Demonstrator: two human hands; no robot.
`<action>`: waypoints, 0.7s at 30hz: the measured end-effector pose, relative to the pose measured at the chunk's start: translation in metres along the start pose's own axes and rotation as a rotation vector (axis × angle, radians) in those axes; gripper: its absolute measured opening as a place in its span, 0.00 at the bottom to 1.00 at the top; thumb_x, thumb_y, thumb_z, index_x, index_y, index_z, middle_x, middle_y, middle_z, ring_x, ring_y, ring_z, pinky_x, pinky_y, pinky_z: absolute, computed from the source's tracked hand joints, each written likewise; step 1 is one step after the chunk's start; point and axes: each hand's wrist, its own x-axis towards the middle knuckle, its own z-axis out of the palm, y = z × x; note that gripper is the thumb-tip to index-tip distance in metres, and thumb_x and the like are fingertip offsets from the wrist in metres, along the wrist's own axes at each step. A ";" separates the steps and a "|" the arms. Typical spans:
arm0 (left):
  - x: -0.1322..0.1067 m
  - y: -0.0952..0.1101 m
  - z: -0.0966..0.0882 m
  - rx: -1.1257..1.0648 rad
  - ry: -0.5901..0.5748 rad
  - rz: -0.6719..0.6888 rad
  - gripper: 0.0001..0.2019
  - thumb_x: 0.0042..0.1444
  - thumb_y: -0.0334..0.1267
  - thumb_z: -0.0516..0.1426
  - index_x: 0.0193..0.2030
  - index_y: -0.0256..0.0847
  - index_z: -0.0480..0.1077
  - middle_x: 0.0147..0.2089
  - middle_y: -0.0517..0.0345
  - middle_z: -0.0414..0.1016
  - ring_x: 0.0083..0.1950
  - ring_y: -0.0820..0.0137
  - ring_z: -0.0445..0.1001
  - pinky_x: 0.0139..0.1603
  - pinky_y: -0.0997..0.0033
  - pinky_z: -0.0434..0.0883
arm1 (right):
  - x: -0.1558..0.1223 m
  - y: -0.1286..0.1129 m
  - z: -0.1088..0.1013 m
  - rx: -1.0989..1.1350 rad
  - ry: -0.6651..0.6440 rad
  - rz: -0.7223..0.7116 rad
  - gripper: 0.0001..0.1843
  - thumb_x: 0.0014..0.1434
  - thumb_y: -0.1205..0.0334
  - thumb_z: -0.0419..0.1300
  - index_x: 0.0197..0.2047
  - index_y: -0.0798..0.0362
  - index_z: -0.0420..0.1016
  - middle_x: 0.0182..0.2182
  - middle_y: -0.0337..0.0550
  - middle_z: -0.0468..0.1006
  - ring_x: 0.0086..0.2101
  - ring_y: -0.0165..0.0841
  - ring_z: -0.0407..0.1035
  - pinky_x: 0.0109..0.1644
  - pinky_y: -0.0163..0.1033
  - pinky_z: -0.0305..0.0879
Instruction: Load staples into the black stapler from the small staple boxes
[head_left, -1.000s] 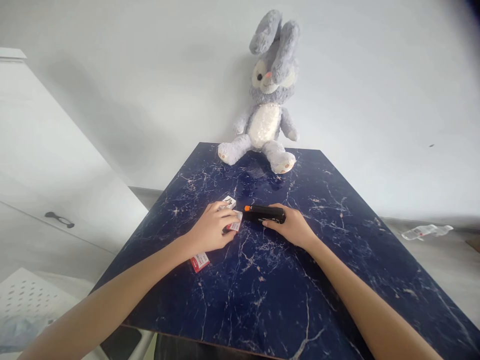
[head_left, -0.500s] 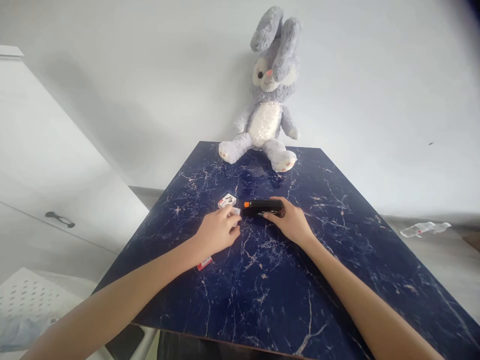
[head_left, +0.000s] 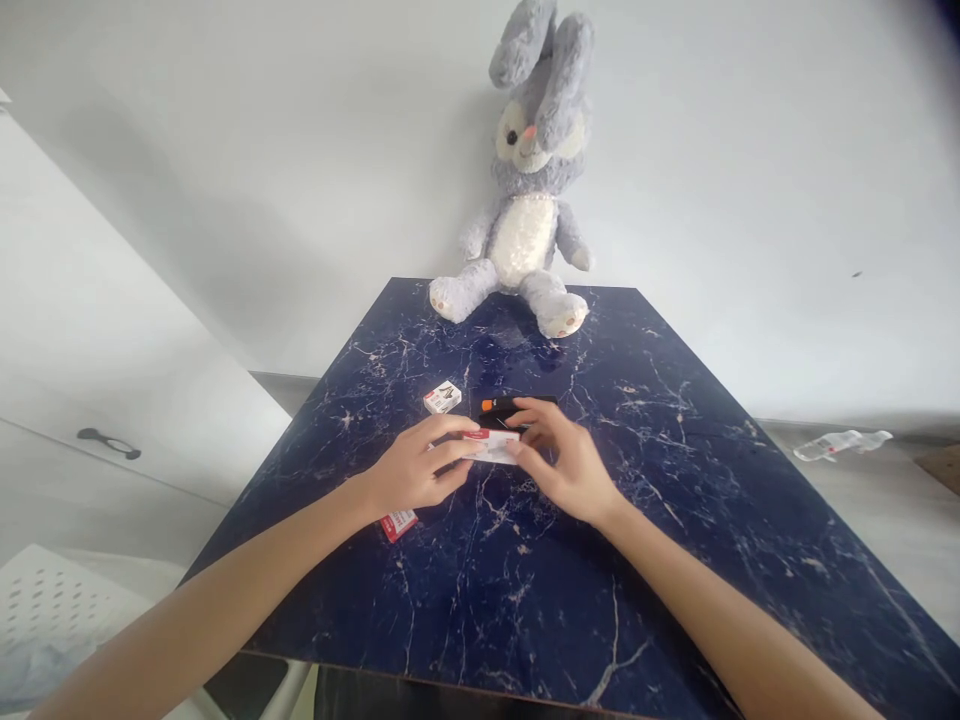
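Observation:
Between my hands is a small white-and-red box [head_left: 491,447], lifted a little toward me. My left hand [head_left: 416,462] grips its left end between thumb and fingers. At the other end, my right hand [head_left: 566,460] has its thumb on the box's front and its fingers curled behind. Just beyond the box lies a black, orange-ended thing that looks like a stapler [head_left: 499,405], partly covered by my right fingers. A small white box with a dark picture on it [head_left: 443,397] rests to its left. Below my left wrist lies a flat red-and-white packet [head_left: 397,524].
A grey plush rabbit [head_left: 523,240] sits at the far edge of the dark blue marbled table [head_left: 525,590], against the wall. To the left stands a white cabinet with a dark handle [head_left: 109,443]. Clear plastic packaging [head_left: 840,445] lies beyond the table's right side.
My right hand has let go of the black stapler-like thing and come to the white-and-red box. My left hand has brought that box toward me and into plain view. The view has shifted slightly.

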 end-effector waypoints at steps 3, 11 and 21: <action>0.001 0.002 0.003 -0.018 -0.030 -0.025 0.21 0.61 0.30 0.57 0.60 0.49 0.65 0.59 0.51 0.71 0.59 0.63 0.73 0.57 0.60 0.74 | -0.002 0.004 0.016 0.169 -0.138 0.114 0.21 0.63 0.51 0.59 0.57 0.47 0.70 0.44 0.45 0.80 0.37 0.37 0.76 0.41 0.42 0.76; 0.014 -0.009 -0.008 -0.546 -0.417 -0.589 0.20 0.66 0.39 0.52 0.64 0.48 0.66 0.56 0.51 0.77 0.49 0.62 0.78 0.50 0.62 0.75 | 0.001 0.019 0.022 0.316 -0.171 0.259 0.20 0.60 0.52 0.63 0.54 0.47 0.71 0.41 0.42 0.81 0.33 0.34 0.76 0.37 0.40 0.76; 0.013 -0.014 -0.005 -0.631 -0.397 -0.730 0.14 0.62 0.39 0.57 0.54 0.45 0.74 0.48 0.54 0.81 0.47 0.63 0.80 0.49 0.63 0.73 | 0.000 0.017 0.021 0.289 -0.181 0.263 0.19 0.59 0.55 0.64 0.53 0.47 0.72 0.38 0.40 0.81 0.33 0.33 0.77 0.39 0.39 0.76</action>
